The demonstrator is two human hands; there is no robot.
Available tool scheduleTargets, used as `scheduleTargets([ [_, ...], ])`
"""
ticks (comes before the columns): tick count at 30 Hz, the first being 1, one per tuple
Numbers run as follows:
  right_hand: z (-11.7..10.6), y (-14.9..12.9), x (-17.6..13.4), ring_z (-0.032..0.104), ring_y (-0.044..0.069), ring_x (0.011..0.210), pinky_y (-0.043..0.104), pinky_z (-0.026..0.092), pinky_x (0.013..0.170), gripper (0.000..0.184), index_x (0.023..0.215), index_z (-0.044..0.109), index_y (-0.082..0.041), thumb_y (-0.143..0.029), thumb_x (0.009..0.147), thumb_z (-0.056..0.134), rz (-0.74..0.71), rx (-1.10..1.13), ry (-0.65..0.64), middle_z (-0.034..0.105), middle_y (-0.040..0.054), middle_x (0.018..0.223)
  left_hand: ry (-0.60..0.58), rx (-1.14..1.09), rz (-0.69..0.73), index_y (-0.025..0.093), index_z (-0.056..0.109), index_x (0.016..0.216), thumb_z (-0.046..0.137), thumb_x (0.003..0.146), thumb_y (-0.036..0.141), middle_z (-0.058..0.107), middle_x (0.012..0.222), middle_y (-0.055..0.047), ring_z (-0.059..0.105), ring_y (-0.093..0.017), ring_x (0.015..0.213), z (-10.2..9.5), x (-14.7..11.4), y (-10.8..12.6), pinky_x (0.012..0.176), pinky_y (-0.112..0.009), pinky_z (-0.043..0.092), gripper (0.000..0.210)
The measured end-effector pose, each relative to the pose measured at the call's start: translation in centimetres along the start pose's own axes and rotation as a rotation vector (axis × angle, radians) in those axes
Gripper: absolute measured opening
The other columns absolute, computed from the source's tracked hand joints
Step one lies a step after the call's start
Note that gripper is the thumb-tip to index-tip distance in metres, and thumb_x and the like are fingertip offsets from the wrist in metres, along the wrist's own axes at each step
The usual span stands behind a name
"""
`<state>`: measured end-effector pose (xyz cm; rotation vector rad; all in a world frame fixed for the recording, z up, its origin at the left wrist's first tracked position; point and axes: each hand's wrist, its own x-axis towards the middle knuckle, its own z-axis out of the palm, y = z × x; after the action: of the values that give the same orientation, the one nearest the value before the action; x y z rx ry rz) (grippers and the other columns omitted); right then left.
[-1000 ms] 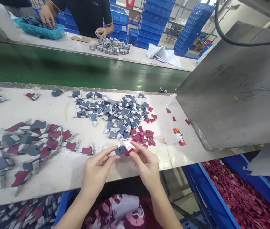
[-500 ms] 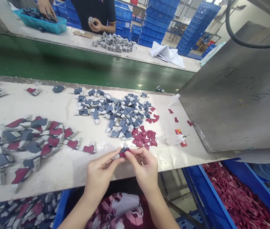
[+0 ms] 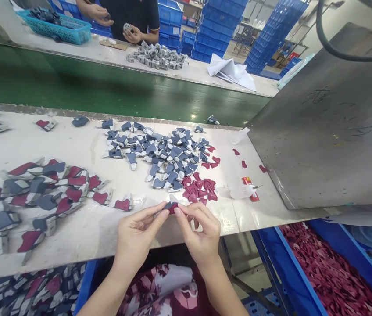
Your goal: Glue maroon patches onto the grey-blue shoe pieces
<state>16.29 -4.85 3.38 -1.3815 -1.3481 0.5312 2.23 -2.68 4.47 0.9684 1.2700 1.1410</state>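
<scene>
Between the fingertips of both hands is a small grey-and-white plastic part with a maroon face [image 3: 172,207], held just above the table's near edge. My left hand [image 3: 136,235] pinches its left side, and my right hand [image 3: 202,230] grips the right side, thumb against the maroon face. Fingers cover much of the part. Another maroon piece seems to sit inside my right palm. Beyond the hands lies a pile of grey-blue and white parts [image 3: 162,153], bordered by loose maroon inserts [image 3: 201,189]. Parts with maroon faces [image 3: 74,194] are heaped to the left.
A clear bottle with a needle tip [image 3: 240,189] lies by a red packet [image 3: 251,193]. A metal panel [image 3: 330,131] rises at right. Blue bins hold maroon pieces [image 3: 334,272] and finished-looking parts [image 3: 31,289]. Across the green conveyor [image 3: 107,83], a co-worker's hands [image 3: 133,34] hold grey parts.
My hands stay on the part, with slight finger shifts and the part tilted a little. The co-worker's hand has left the teal basket holding something dark. A part on the conveyor edge moved left.
</scene>
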Motion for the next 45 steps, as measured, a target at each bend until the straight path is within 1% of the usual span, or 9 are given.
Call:
scheduleTargets([
  [5, -1.2, 0.1, 1.2, 0.063, 0.016, 0.081, 0.026, 0.053, 0.065, 0.022, 0.107, 0.075, -0.025, -0.033, 0.088, 0.068, 0.277, 0.298, -0.190, 0.068, 0.0065, 0.102, -0.056, 0.002, -0.008, 0.022, 0.082, 0.089, 0.083, 0.069, 0.027, 0.080, 0.090, -0.004, 0.077, -0.027, 0.086, -0.3, 0.1, 0.6, 0.083, -0.033, 0.064, 0.020],
  [8, -1.6, 0.4, 1.6, 0.062, 0.016, 0.080, 0.029, 0.053, 0.071, 0.019, 0.100, 0.076, -0.024, -0.034, 0.087, 0.067, 0.308, 0.399, -0.334, 0.067, 0.0037, 0.088, -0.102, 0.029, -0.014, 0.023, 0.082, 0.087, 0.083, 0.068, 0.027, 0.080, 0.088, -0.004, 0.078, -0.027, 0.083, -0.4, 0.0, 1.0, 0.079, -0.033, 0.065, 0.019],
  [15, -0.5, 0.1, 0.5, 0.059, 0.016, 0.084, 0.028, 0.050, 0.075, 0.018, 0.106, 0.069, -0.023, -0.028, 0.095, 0.055, 0.132, 0.182, -0.191, 0.061, 0.0042, 0.090, -0.037, 0.142, 0.107, 0.022, 0.082, 0.090, 0.079, 0.073, 0.028, 0.080, 0.091, -0.003, 0.078, -0.025, 0.080, -0.1, -0.8, 1.2, 0.076, -0.029, 0.065, 0.018],
  [22, -0.2, 0.1, 0.5, 0.063, 0.019, 0.092, 0.029, 0.053, 0.081, 0.020, 0.109, 0.069, -0.024, -0.033, 0.093, 0.059, 0.204, 0.286, -0.249, 0.066, 0.0056, 0.098, 0.028, 0.264, 0.243, 0.022, 0.080, 0.096, 0.074, 0.081, 0.030, 0.080, 0.093, -0.003, 0.078, -0.022, 0.078, 0.2, -1.3, 0.2, 0.073, -0.026, 0.066, 0.018],
  [30, 0.6, -0.2, 0.7, 0.067, 0.019, 0.081, 0.029, 0.054, 0.076, 0.022, 0.092, 0.072, -0.021, -0.042, 0.087, 0.065, 0.416, 0.456, -0.205, 0.072, 0.0036, 0.084, 0.090, 0.535, 0.740, 0.022, 0.078, 0.102, 0.071, 0.082, 0.013, 0.080, 0.098, -0.004, 0.076, -0.020, 0.081, 0.1, -1.2, -1.0, 0.079, -0.029, 0.064, 0.023],
  [35, 0.5, 0.3, 0.7, 0.067, 0.018, 0.076, 0.030, 0.055, 0.075, 0.026, 0.089, 0.075, -0.021, -0.045, 0.079, 0.074, 0.539, 0.586, -0.178, 0.074, 0.0026, 0.083, -0.046, 0.414, 0.419, 0.024, 0.078, 0.104, 0.071, 0.085, 0.025, 0.079, 0.099, -0.002, 0.077, -0.018, 0.079, -0.7, -0.4, -0.9, 0.074, -0.024, 0.065, 0.020],
  [39, 0.4, 0.9, 0.5, 0.066, 0.018, 0.070, 0.031, 0.055, 0.068, 0.035, 0.091, 0.075, -0.021, -0.052, 0.076, 0.076, 0.541, 0.575, -0.195, 0.072, 0.0033, 0.078, -0.151, 0.342, 0.323, 0.025, 0.078, 0.105, 0.076, 0.079, 0.027, 0.080, 0.098, -0.002, 0.077, -0.018, 0.073, -1.6, 0.1, -0.4, 0.071, -0.023, 0.065, 0.027],
  [42, 0.0, 1.0, 0.5, 0.066, 0.021, 0.082, 0.034, 0.055, 0.072, 0.047, 0.108, 0.072, -0.024, -0.049, 0.069, 0.083, 0.305, 0.358, -0.127, 0.070, 0.0050, 0.090, -0.157, 0.291, 0.200, 0.024, 0.079, 0.103, 0.074, 0.080, 0.028, 0.080, 0.084, -0.001, 0.077, -0.019, 0.069, -1.7, 0.1, 0.1, 0.064, -0.021, 0.064, 0.024],
  [45, -0.9, 0.8, 0.9, 0.061, 0.025, 0.102, 0.041, 0.052, 0.088, 0.058, 0.118, 0.066, -0.032, -0.034, 0.065, 0.089, -0.139, 0.036, -0.016, 0.067, 0.0052, 0.106, -0.203, 0.216, 0.074, 0.023, 0.079, 0.102, 0.074, 0.080, 0.032, 0.081, 0.085, -0.002, 0.078, -0.023, 0.075, -1.7, -0.2, 0.7, 0.066, -0.024, 0.065, 0.025],
])
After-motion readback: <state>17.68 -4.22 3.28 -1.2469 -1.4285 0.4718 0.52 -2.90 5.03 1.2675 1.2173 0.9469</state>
